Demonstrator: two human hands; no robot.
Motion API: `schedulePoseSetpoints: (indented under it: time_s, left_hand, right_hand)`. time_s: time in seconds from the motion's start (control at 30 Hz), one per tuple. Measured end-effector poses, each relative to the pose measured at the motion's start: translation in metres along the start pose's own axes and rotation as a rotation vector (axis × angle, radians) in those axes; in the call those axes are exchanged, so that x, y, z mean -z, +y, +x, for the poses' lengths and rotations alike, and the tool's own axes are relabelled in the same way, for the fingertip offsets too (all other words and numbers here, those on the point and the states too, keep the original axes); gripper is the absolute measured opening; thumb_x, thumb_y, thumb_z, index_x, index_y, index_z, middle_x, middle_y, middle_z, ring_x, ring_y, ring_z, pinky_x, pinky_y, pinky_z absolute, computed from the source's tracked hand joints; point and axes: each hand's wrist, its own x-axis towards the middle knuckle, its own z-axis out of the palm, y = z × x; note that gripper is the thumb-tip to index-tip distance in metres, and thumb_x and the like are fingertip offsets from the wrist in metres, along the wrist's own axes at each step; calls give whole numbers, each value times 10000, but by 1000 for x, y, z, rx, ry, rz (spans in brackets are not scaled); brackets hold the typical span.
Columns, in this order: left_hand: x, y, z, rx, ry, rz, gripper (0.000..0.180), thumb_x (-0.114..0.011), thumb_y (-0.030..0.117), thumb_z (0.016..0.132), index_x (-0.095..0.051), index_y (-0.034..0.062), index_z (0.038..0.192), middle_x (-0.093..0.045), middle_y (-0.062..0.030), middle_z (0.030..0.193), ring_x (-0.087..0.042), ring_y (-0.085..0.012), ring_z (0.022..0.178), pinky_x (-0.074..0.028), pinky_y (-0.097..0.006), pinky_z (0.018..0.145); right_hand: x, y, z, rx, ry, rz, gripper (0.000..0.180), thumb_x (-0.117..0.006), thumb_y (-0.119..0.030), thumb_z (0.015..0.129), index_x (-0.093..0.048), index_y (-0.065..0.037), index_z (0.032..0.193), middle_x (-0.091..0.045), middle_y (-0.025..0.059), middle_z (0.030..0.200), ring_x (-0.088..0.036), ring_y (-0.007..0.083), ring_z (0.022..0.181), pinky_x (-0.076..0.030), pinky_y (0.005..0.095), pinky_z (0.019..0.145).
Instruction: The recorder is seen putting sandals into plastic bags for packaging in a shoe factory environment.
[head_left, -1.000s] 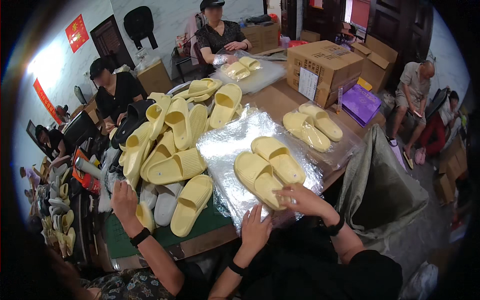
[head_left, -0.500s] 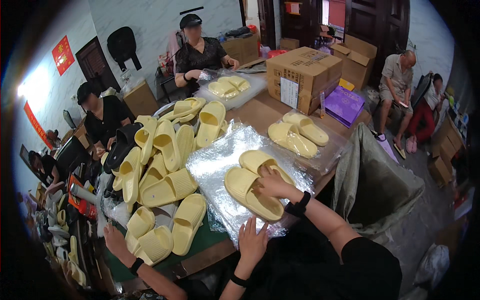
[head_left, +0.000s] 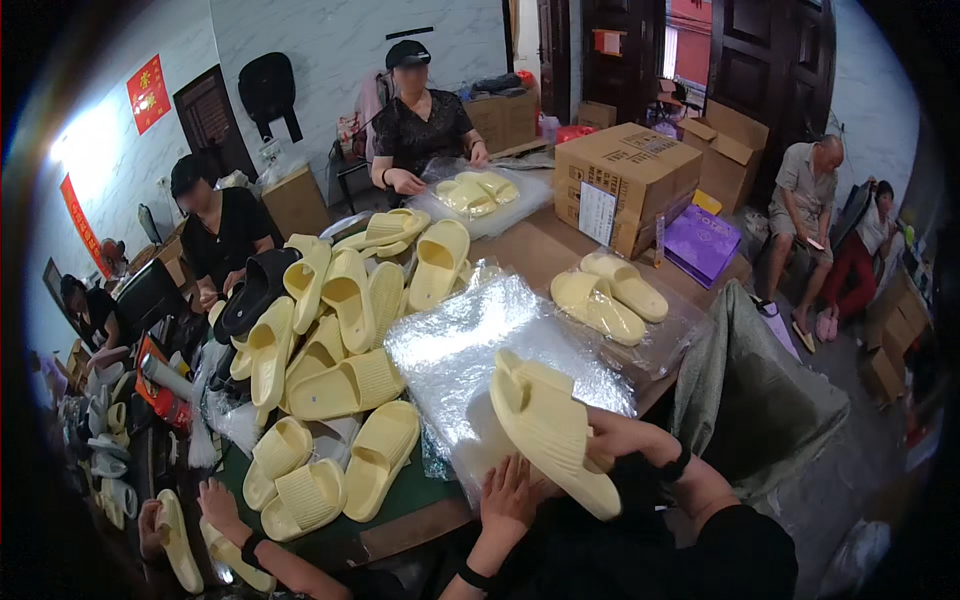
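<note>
My right hand (head_left: pixel 628 436) grips a pair of pale yellow slides (head_left: pixel 548 430), tilted up over the near edge of a stack of clear plastic bags (head_left: pixel 450 335). Its fingers are partly hidden behind the slides. Flat on the near edge of that stack, fingers stretched out, lies my left hand (head_left: pixel 510 495), with nothing in it. To the left is a heap of loose yellow slides (head_left: pixel 345 385), a black one (head_left: pixel 255 292) among them. Beyond the bags, to the right, lies a bagged pair of yellow slides (head_left: pixel 605 300).
At lower left, a co-worker's hands (head_left: pixel 222 512) handle yellow slides. Across the table a person (head_left: pixel 420 130) works at a bagged pair. A cardboard box (head_left: pixel 630 185) and purple bag (head_left: pixel 700 245) stand at the back right. An open grey sack (head_left: pixel 750 400) stands beside the table.
My right hand has lifted the pair of slides off the plastic bags and tilted it toward me. My left hand has stayed near the bags' edge. The co-worker's hands now hold slides.
</note>
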Motion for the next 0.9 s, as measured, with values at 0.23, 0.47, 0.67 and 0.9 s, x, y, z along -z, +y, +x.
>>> schedulePoseSetpoints:
  time_s: [0.23, 0.47, 0.67, 0.9]
  left_hand:
    - [15, -2, 19, -7, 22, -32, 428, -662, 347, 722, -630, 91, 1064, -540, -115, 1172, -526, -297, 1054, -414, -434, 866]
    - [22, -11, 25, -28, 79, -190, 386, -687, 309, 659, -637, 92, 973, -580, -90, 996, -536, -289, 977, -424, -403, 794]
    - [6, -25, 22, -28, 306, -97, 324, -671, 259, 681, -624, 59, 931, -608, -124, 1051, -548, -320, 1016, -432, -441, 799]
    - [33, -7, 28, 75, 470, -100, 226, -589, 120, 804, -653, 100, 1020, -663, -65, 1015, -572, -279, 1029, -365, -467, 951]
  right_hand:
    - [3, -17, -49, -152, -351, 237, 576, -517, -104, 895, -278, -15, 1412, -486, 108, 1275, -439, 144, 1157, -388, 284, 957]
    - [6, 16, -73, -210, -469, 298, 653, -560, -92, 852, -253, -15, 1424, -506, 80, 1166, -456, 117, 1054, -406, 258, 892]
    - [-1, 16, -76, 21, -576, 326, 697, -630, -75, 837, -256, -9, 1421, -486, 107, 1293, -445, 137, 1142, -392, 295, 955]
    - [-8, -5, -79, -56, -442, 309, 624, -608, -127, 866, -301, -10, 1397, -512, 106, 1266, -462, 127, 1121, -410, 316, 936]
